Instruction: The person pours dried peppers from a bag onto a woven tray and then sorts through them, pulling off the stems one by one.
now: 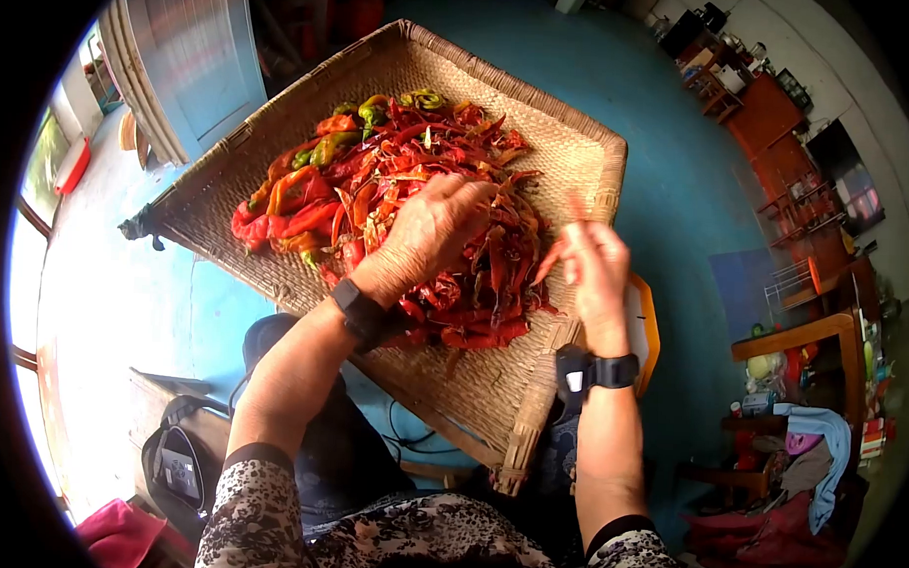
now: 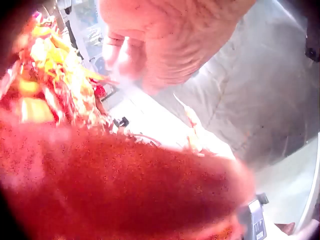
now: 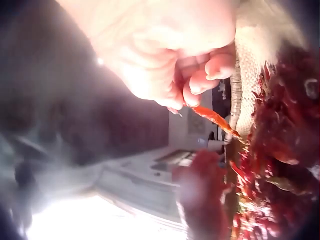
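A square woven basket tray (image 1: 579, 148) holds a heap of red chilli peppers (image 1: 485, 275), many of them shrivelled. Between its fingertips, my right hand (image 1: 597, 279) pinches a slim orange-red chilli pepper (image 3: 215, 119), beside the tray's right side. That pepper points down towards the heap in the right wrist view. My left hand (image 1: 431, 228) is over the middle of the heap, its fingers bent towards the right. In the left wrist view its fingers are curled and washed out by glare, and I cannot tell whether they hold a pepper.
Plumper red, orange and green peppers (image 1: 312, 194) lie along the heap's left side. The tray rests across the person's lap. A yellow-rimmed object (image 1: 645, 331) sits under its right edge. On the left is a black bag (image 1: 178, 465); a chair with clothes (image 1: 819, 447) stands right.
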Demonstrator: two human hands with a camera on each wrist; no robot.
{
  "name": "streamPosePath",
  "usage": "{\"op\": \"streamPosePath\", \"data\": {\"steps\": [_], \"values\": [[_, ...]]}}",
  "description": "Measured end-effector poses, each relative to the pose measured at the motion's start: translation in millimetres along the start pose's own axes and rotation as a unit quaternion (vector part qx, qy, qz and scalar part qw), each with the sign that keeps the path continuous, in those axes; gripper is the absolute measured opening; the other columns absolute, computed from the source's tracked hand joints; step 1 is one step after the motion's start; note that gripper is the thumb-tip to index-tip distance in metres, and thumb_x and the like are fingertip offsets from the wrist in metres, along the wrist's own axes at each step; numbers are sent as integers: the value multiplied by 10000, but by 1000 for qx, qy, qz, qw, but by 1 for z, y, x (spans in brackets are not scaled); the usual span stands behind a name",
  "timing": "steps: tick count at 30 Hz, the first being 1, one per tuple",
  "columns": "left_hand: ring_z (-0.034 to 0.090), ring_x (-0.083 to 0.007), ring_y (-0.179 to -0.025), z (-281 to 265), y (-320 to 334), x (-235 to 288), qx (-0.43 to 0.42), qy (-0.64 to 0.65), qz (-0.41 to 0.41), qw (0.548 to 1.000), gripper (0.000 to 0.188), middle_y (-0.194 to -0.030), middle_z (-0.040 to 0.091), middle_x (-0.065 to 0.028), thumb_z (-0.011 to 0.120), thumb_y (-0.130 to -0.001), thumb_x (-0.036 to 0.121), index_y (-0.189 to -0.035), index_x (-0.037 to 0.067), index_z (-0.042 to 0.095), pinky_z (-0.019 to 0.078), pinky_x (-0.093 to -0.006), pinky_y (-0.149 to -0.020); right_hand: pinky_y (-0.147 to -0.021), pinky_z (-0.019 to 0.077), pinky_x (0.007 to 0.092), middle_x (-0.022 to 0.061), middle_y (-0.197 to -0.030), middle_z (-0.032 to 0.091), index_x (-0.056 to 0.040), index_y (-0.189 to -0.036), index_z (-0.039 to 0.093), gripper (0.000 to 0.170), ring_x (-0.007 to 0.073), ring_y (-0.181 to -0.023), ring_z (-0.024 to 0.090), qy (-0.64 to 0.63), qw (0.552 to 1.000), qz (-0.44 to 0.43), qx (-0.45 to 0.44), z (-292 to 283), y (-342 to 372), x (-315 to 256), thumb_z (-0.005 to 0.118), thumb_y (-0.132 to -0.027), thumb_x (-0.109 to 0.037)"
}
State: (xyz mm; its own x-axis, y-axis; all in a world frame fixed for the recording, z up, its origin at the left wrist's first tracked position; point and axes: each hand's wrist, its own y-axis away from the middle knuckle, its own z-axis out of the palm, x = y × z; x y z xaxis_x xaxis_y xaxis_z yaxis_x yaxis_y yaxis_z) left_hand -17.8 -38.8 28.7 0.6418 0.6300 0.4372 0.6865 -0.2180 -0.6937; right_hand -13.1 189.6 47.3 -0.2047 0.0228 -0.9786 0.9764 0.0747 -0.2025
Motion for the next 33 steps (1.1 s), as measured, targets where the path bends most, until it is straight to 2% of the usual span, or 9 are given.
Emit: {"op": "streamPosePath", "data": {"steps": [3,9,14,16,18,20,23,27,33], "values": [[543,-311,-987,0,6,-17,-78,-102,-64,990,345,-1033,572,-141,629,-847,120,-1174,42,554,477,-397,-833,-463,374,198,-34,-643,517,-77,-890,584,196,44,-542,464,-292,943,41,156,-46,-15,10,603,-926,-269],[531,-306,-970,10,9,-20,-108,-175,-31,978,215,-969,573,-127,599,-856,124,-1046,24,583,470,-400,-816,-545,399,276,23,-663,534,-43,-788,583,393,143,-568,467,-620,747,7,239,-120,-18,37,491,-958,-385],[539,-301,-891,5,4,-16,-69,-144,-26,987,94,-869,568,-97,593,-858,115,-879,24,594,469,-419,-765,-532,382,257,17,-678,531,-56,-869,592,300,129,-578,473,-570,813,34,115,-87,-20,26,536,-949,-340],[577,-293,-833,-5,1,-9,-51,-92,-34,994,77,-843,591,-100,611,-856,101,-891,34,624,488,-400,-718,-508,373,222,15,-704,560,-52,-910,603,225,96,-573,474,-388,913,49,119,-50,-20,13,582,-932,-275],[599,-292,-817,-12,-1,0,-25,-4,-23,999,81,-839,605,-112,616,-848,79,-908,26,624,501,-394,-709,-518,417,199,18,-779,611,-46,-1035,622,216,72,-591,499,-116,991,-70,22,-14,-11,5,622,-909,-221],[621,-291,-802,-17,-4,7,3,85,-10,996,95,-836,619,-123,621,-839,58,-925,17,624,514,-387,-700,-578,478,206,38,-940,635,-60,-1182,602,319,70,-659,537,119,982,-135,-51,13,-5,0,648,-885,-169],[649,-274,-812,-21,-4,14,16,157,-14,987,117,-855,649,-123,630,-848,45,-959,11,647,523,-355,-720,-635,498,210,59,-1132,585,-65,-1246,574,421,79,-757,569,201,966,-118,-115,43,6,-10,673,-837,-77],[662,-219,-781,-18,-1,19,-6,266,-55,962,120,-837,658,-110,637,-864,81,-951,5,667,523,-314,-687,-636,498,281,60,-946,635,-31,-1114,599,309,120,-756,594,174,959,-185,-124,58,-1,11,686,-819,-53],[617,-117,-857,-17,2,17,-20,360,-141,922,187,-914,653,-37,618,-892,53,-1071,-3,621,520,-254,-765,-594,473,249,23,-783,612,-53,-934,596,221,85,-661,562,152,974,-111,-123,44,2,1,743,-815,-168]]}}
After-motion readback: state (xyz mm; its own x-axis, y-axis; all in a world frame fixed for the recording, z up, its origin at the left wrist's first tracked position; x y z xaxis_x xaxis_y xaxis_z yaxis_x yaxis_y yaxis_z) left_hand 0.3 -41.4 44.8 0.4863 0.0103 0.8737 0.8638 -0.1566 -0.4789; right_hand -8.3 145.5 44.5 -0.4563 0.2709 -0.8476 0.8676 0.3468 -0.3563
